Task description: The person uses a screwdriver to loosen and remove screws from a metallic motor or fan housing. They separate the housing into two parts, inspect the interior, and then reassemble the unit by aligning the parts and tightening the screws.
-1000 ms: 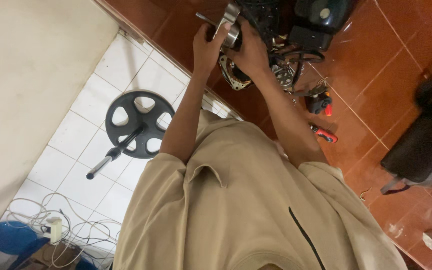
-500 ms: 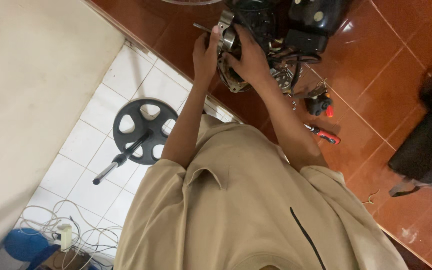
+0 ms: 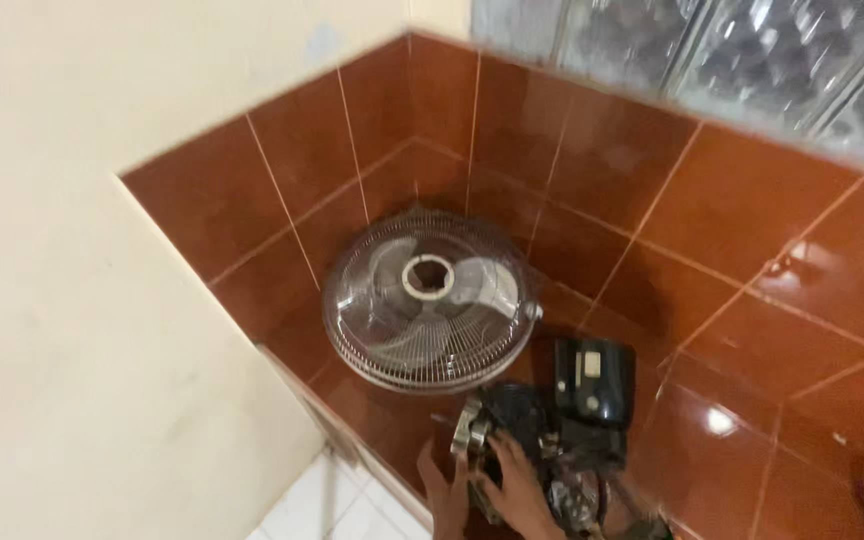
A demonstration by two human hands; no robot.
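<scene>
- Soft, warm indoor light is filling the scene; the cream wall (image 3: 72, 300) at left is reading evenly bright, with no hard shadow edges.
- Cooler daylight is coming through the glass blocks (image 3: 712, 60) at top right, which are appearing hazy and washed out.
- Small white glare spots are shining on the glossy red-brown tiles (image 3: 720, 420), and a broader sheen is lying across the sloped tiles to the right.
- The fan guard (image 3: 430, 300) is catching light, its thin wires smearing slightly.
- The dark motor housing (image 3: 592, 385) is showing little detail.
- Both hands, left (image 3: 447, 495) and right (image 3: 517, 490), are blurring at the bottom edge.
- Overall sharpness is low, with compression softness throughout.
</scene>
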